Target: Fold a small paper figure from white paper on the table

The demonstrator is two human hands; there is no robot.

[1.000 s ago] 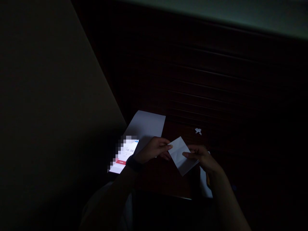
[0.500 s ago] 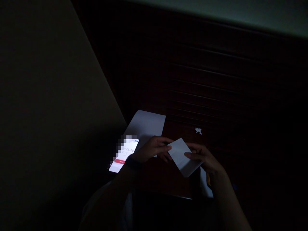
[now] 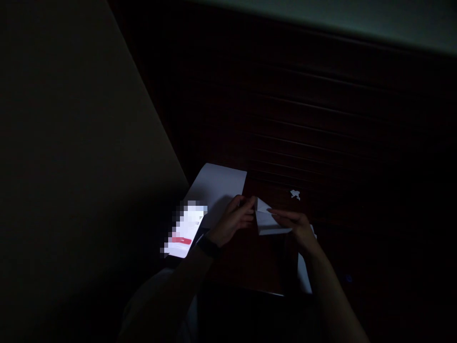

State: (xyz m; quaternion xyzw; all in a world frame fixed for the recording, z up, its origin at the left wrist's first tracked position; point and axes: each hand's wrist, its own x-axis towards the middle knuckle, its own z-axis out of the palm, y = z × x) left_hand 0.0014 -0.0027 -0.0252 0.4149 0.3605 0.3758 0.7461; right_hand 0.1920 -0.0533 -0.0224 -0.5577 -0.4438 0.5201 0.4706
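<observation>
A small folded white paper (image 3: 269, 225) is between my hands above the dark table, with a triangular flap at its top left. My right hand (image 3: 299, 228) grips its right side, the fingers lying across the fold. My left hand (image 3: 232, 220), with a dark band on the wrist, has its bent fingers closed at the paper's upper left corner; the dimness blurs the exact pinch. Behind my left hand lies a larger white sheet (image 3: 217, 183).
A lit phone (image 3: 187, 233), partly pixelated, stands left of my left wrist. Small torn paper scraps (image 3: 295, 194) lie at the back right. Another white piece (image 3: 303, 274) shows beside my right forearm. A dark slatted panel (image 3: 303, 114) rises behind the table (image 3: 246, 267).
The paper has turned from a diamond-like position, and a triangular flap now shows at its top. My left hand has shifted to the upper corner; my right hand has moved slightly.
</observation>
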